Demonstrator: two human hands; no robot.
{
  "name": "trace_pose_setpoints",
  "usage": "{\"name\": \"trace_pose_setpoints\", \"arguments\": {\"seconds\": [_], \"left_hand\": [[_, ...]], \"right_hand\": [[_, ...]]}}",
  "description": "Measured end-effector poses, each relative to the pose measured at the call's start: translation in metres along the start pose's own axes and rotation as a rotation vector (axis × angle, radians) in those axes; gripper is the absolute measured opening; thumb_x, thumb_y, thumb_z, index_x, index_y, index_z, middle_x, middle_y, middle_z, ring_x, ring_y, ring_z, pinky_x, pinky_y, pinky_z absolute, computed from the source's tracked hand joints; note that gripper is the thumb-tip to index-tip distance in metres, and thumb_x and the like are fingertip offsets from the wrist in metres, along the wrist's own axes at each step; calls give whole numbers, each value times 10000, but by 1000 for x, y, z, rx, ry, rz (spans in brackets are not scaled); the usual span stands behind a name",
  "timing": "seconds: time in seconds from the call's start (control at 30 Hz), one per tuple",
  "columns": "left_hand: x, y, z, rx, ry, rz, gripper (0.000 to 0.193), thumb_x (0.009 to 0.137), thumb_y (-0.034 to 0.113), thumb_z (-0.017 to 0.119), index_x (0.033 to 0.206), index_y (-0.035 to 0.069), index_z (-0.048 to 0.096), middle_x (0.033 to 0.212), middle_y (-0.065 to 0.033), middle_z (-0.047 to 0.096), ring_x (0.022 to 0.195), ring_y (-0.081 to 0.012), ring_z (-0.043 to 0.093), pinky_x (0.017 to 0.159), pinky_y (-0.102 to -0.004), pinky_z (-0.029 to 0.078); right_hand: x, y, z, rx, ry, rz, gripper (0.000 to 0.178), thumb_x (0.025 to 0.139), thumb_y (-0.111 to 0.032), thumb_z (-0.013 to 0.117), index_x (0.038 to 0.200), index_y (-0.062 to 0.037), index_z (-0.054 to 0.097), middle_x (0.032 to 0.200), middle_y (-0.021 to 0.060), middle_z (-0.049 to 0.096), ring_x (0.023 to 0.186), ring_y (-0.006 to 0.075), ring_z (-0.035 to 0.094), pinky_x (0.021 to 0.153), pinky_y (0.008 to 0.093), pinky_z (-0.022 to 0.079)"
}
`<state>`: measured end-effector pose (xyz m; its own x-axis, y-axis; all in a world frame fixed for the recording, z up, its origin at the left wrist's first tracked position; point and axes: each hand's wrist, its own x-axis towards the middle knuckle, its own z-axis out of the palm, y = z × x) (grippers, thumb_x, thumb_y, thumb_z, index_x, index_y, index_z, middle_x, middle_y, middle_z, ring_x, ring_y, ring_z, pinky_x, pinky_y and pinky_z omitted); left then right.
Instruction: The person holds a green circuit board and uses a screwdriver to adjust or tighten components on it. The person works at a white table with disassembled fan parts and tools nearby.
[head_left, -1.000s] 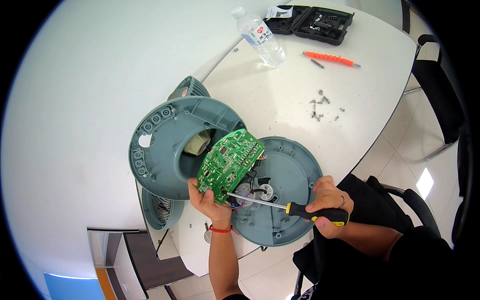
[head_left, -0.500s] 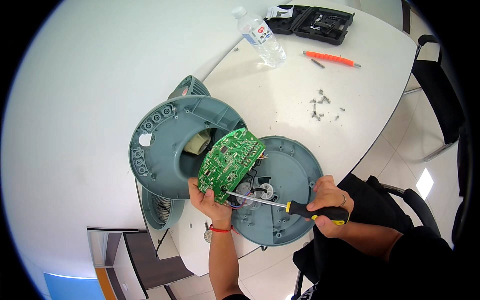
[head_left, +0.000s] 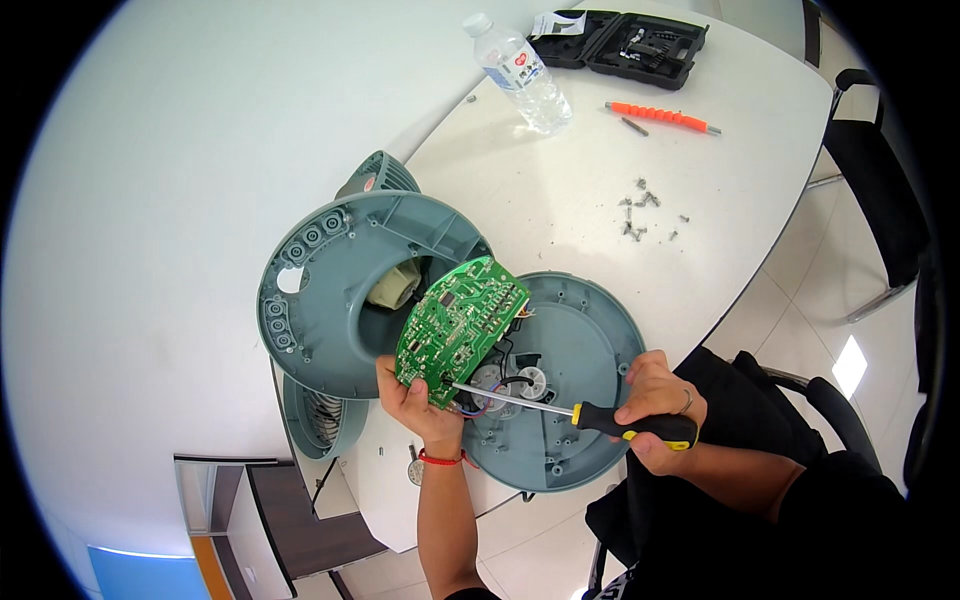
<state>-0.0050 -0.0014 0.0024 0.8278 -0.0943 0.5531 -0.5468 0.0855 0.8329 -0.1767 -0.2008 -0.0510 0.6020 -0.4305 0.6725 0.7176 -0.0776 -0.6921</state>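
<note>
My left hand (head_left: 425,408) grips the lower left end of a green circuit board (head_left: 460,322), thumb on its face. The board is tilted between two round grey-green plastic housings. My right hand (head_left: 660,405) is wrapped round the black and yellow handle of a screwdriver (head_left: 520,400). Its shaft points left, and the tip meets the board near a small dark part by my left thumb. Wires run from behind the board to the round base (head_left: 590,440) below it. Behind the board stands the larger housing (head_left: 330,345), tilted, with a round hollow in its middle.
Several loose screws (head_left: 640,200) lie on the white table (head_left: 540,215). Farther back are an orange flexible shaft (head_left: 660,117), a metal bit (head_left: 635,127), a water bottle (head_left: 525,80) and an open black tool case (head_left: 645,50). Black chairs (head_left: 870,190) stand at the right.
</note>
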Motion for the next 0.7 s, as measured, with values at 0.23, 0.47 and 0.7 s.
{"name": "trace_pose_setpoints", "arguments": {"seconds": [0.23,0.47,0.7], "left_hand": [[0,2,2,10,4,28,350,850,328,612,839,24,438,801,-24,470,718,-102,451,676,-234,385],[1,1,1,0,10,13,328,833,308,609,834,32,432,793,-24,467,711,-103,446,675,-232,385],[2,2,7,-20,10,5,346,830,320,623,840,31,431,793,-22,467,718,-103,454,678,-231,388]], "right_hand": [[-1,1,1,6,12,-8,191,792,-221,719,911,-74,693,658,-2,584,612,165,490,808,375,397],[0,2,2,-26,3,-33,195,794,-222,710,913,-68,692,646,-1,573,611,168,489,801,376,397],[1,-1,0,-36,9,-26,200,815,-232,699,911,-57,684,659,10,575,608,174,487,801,380,400]]}}
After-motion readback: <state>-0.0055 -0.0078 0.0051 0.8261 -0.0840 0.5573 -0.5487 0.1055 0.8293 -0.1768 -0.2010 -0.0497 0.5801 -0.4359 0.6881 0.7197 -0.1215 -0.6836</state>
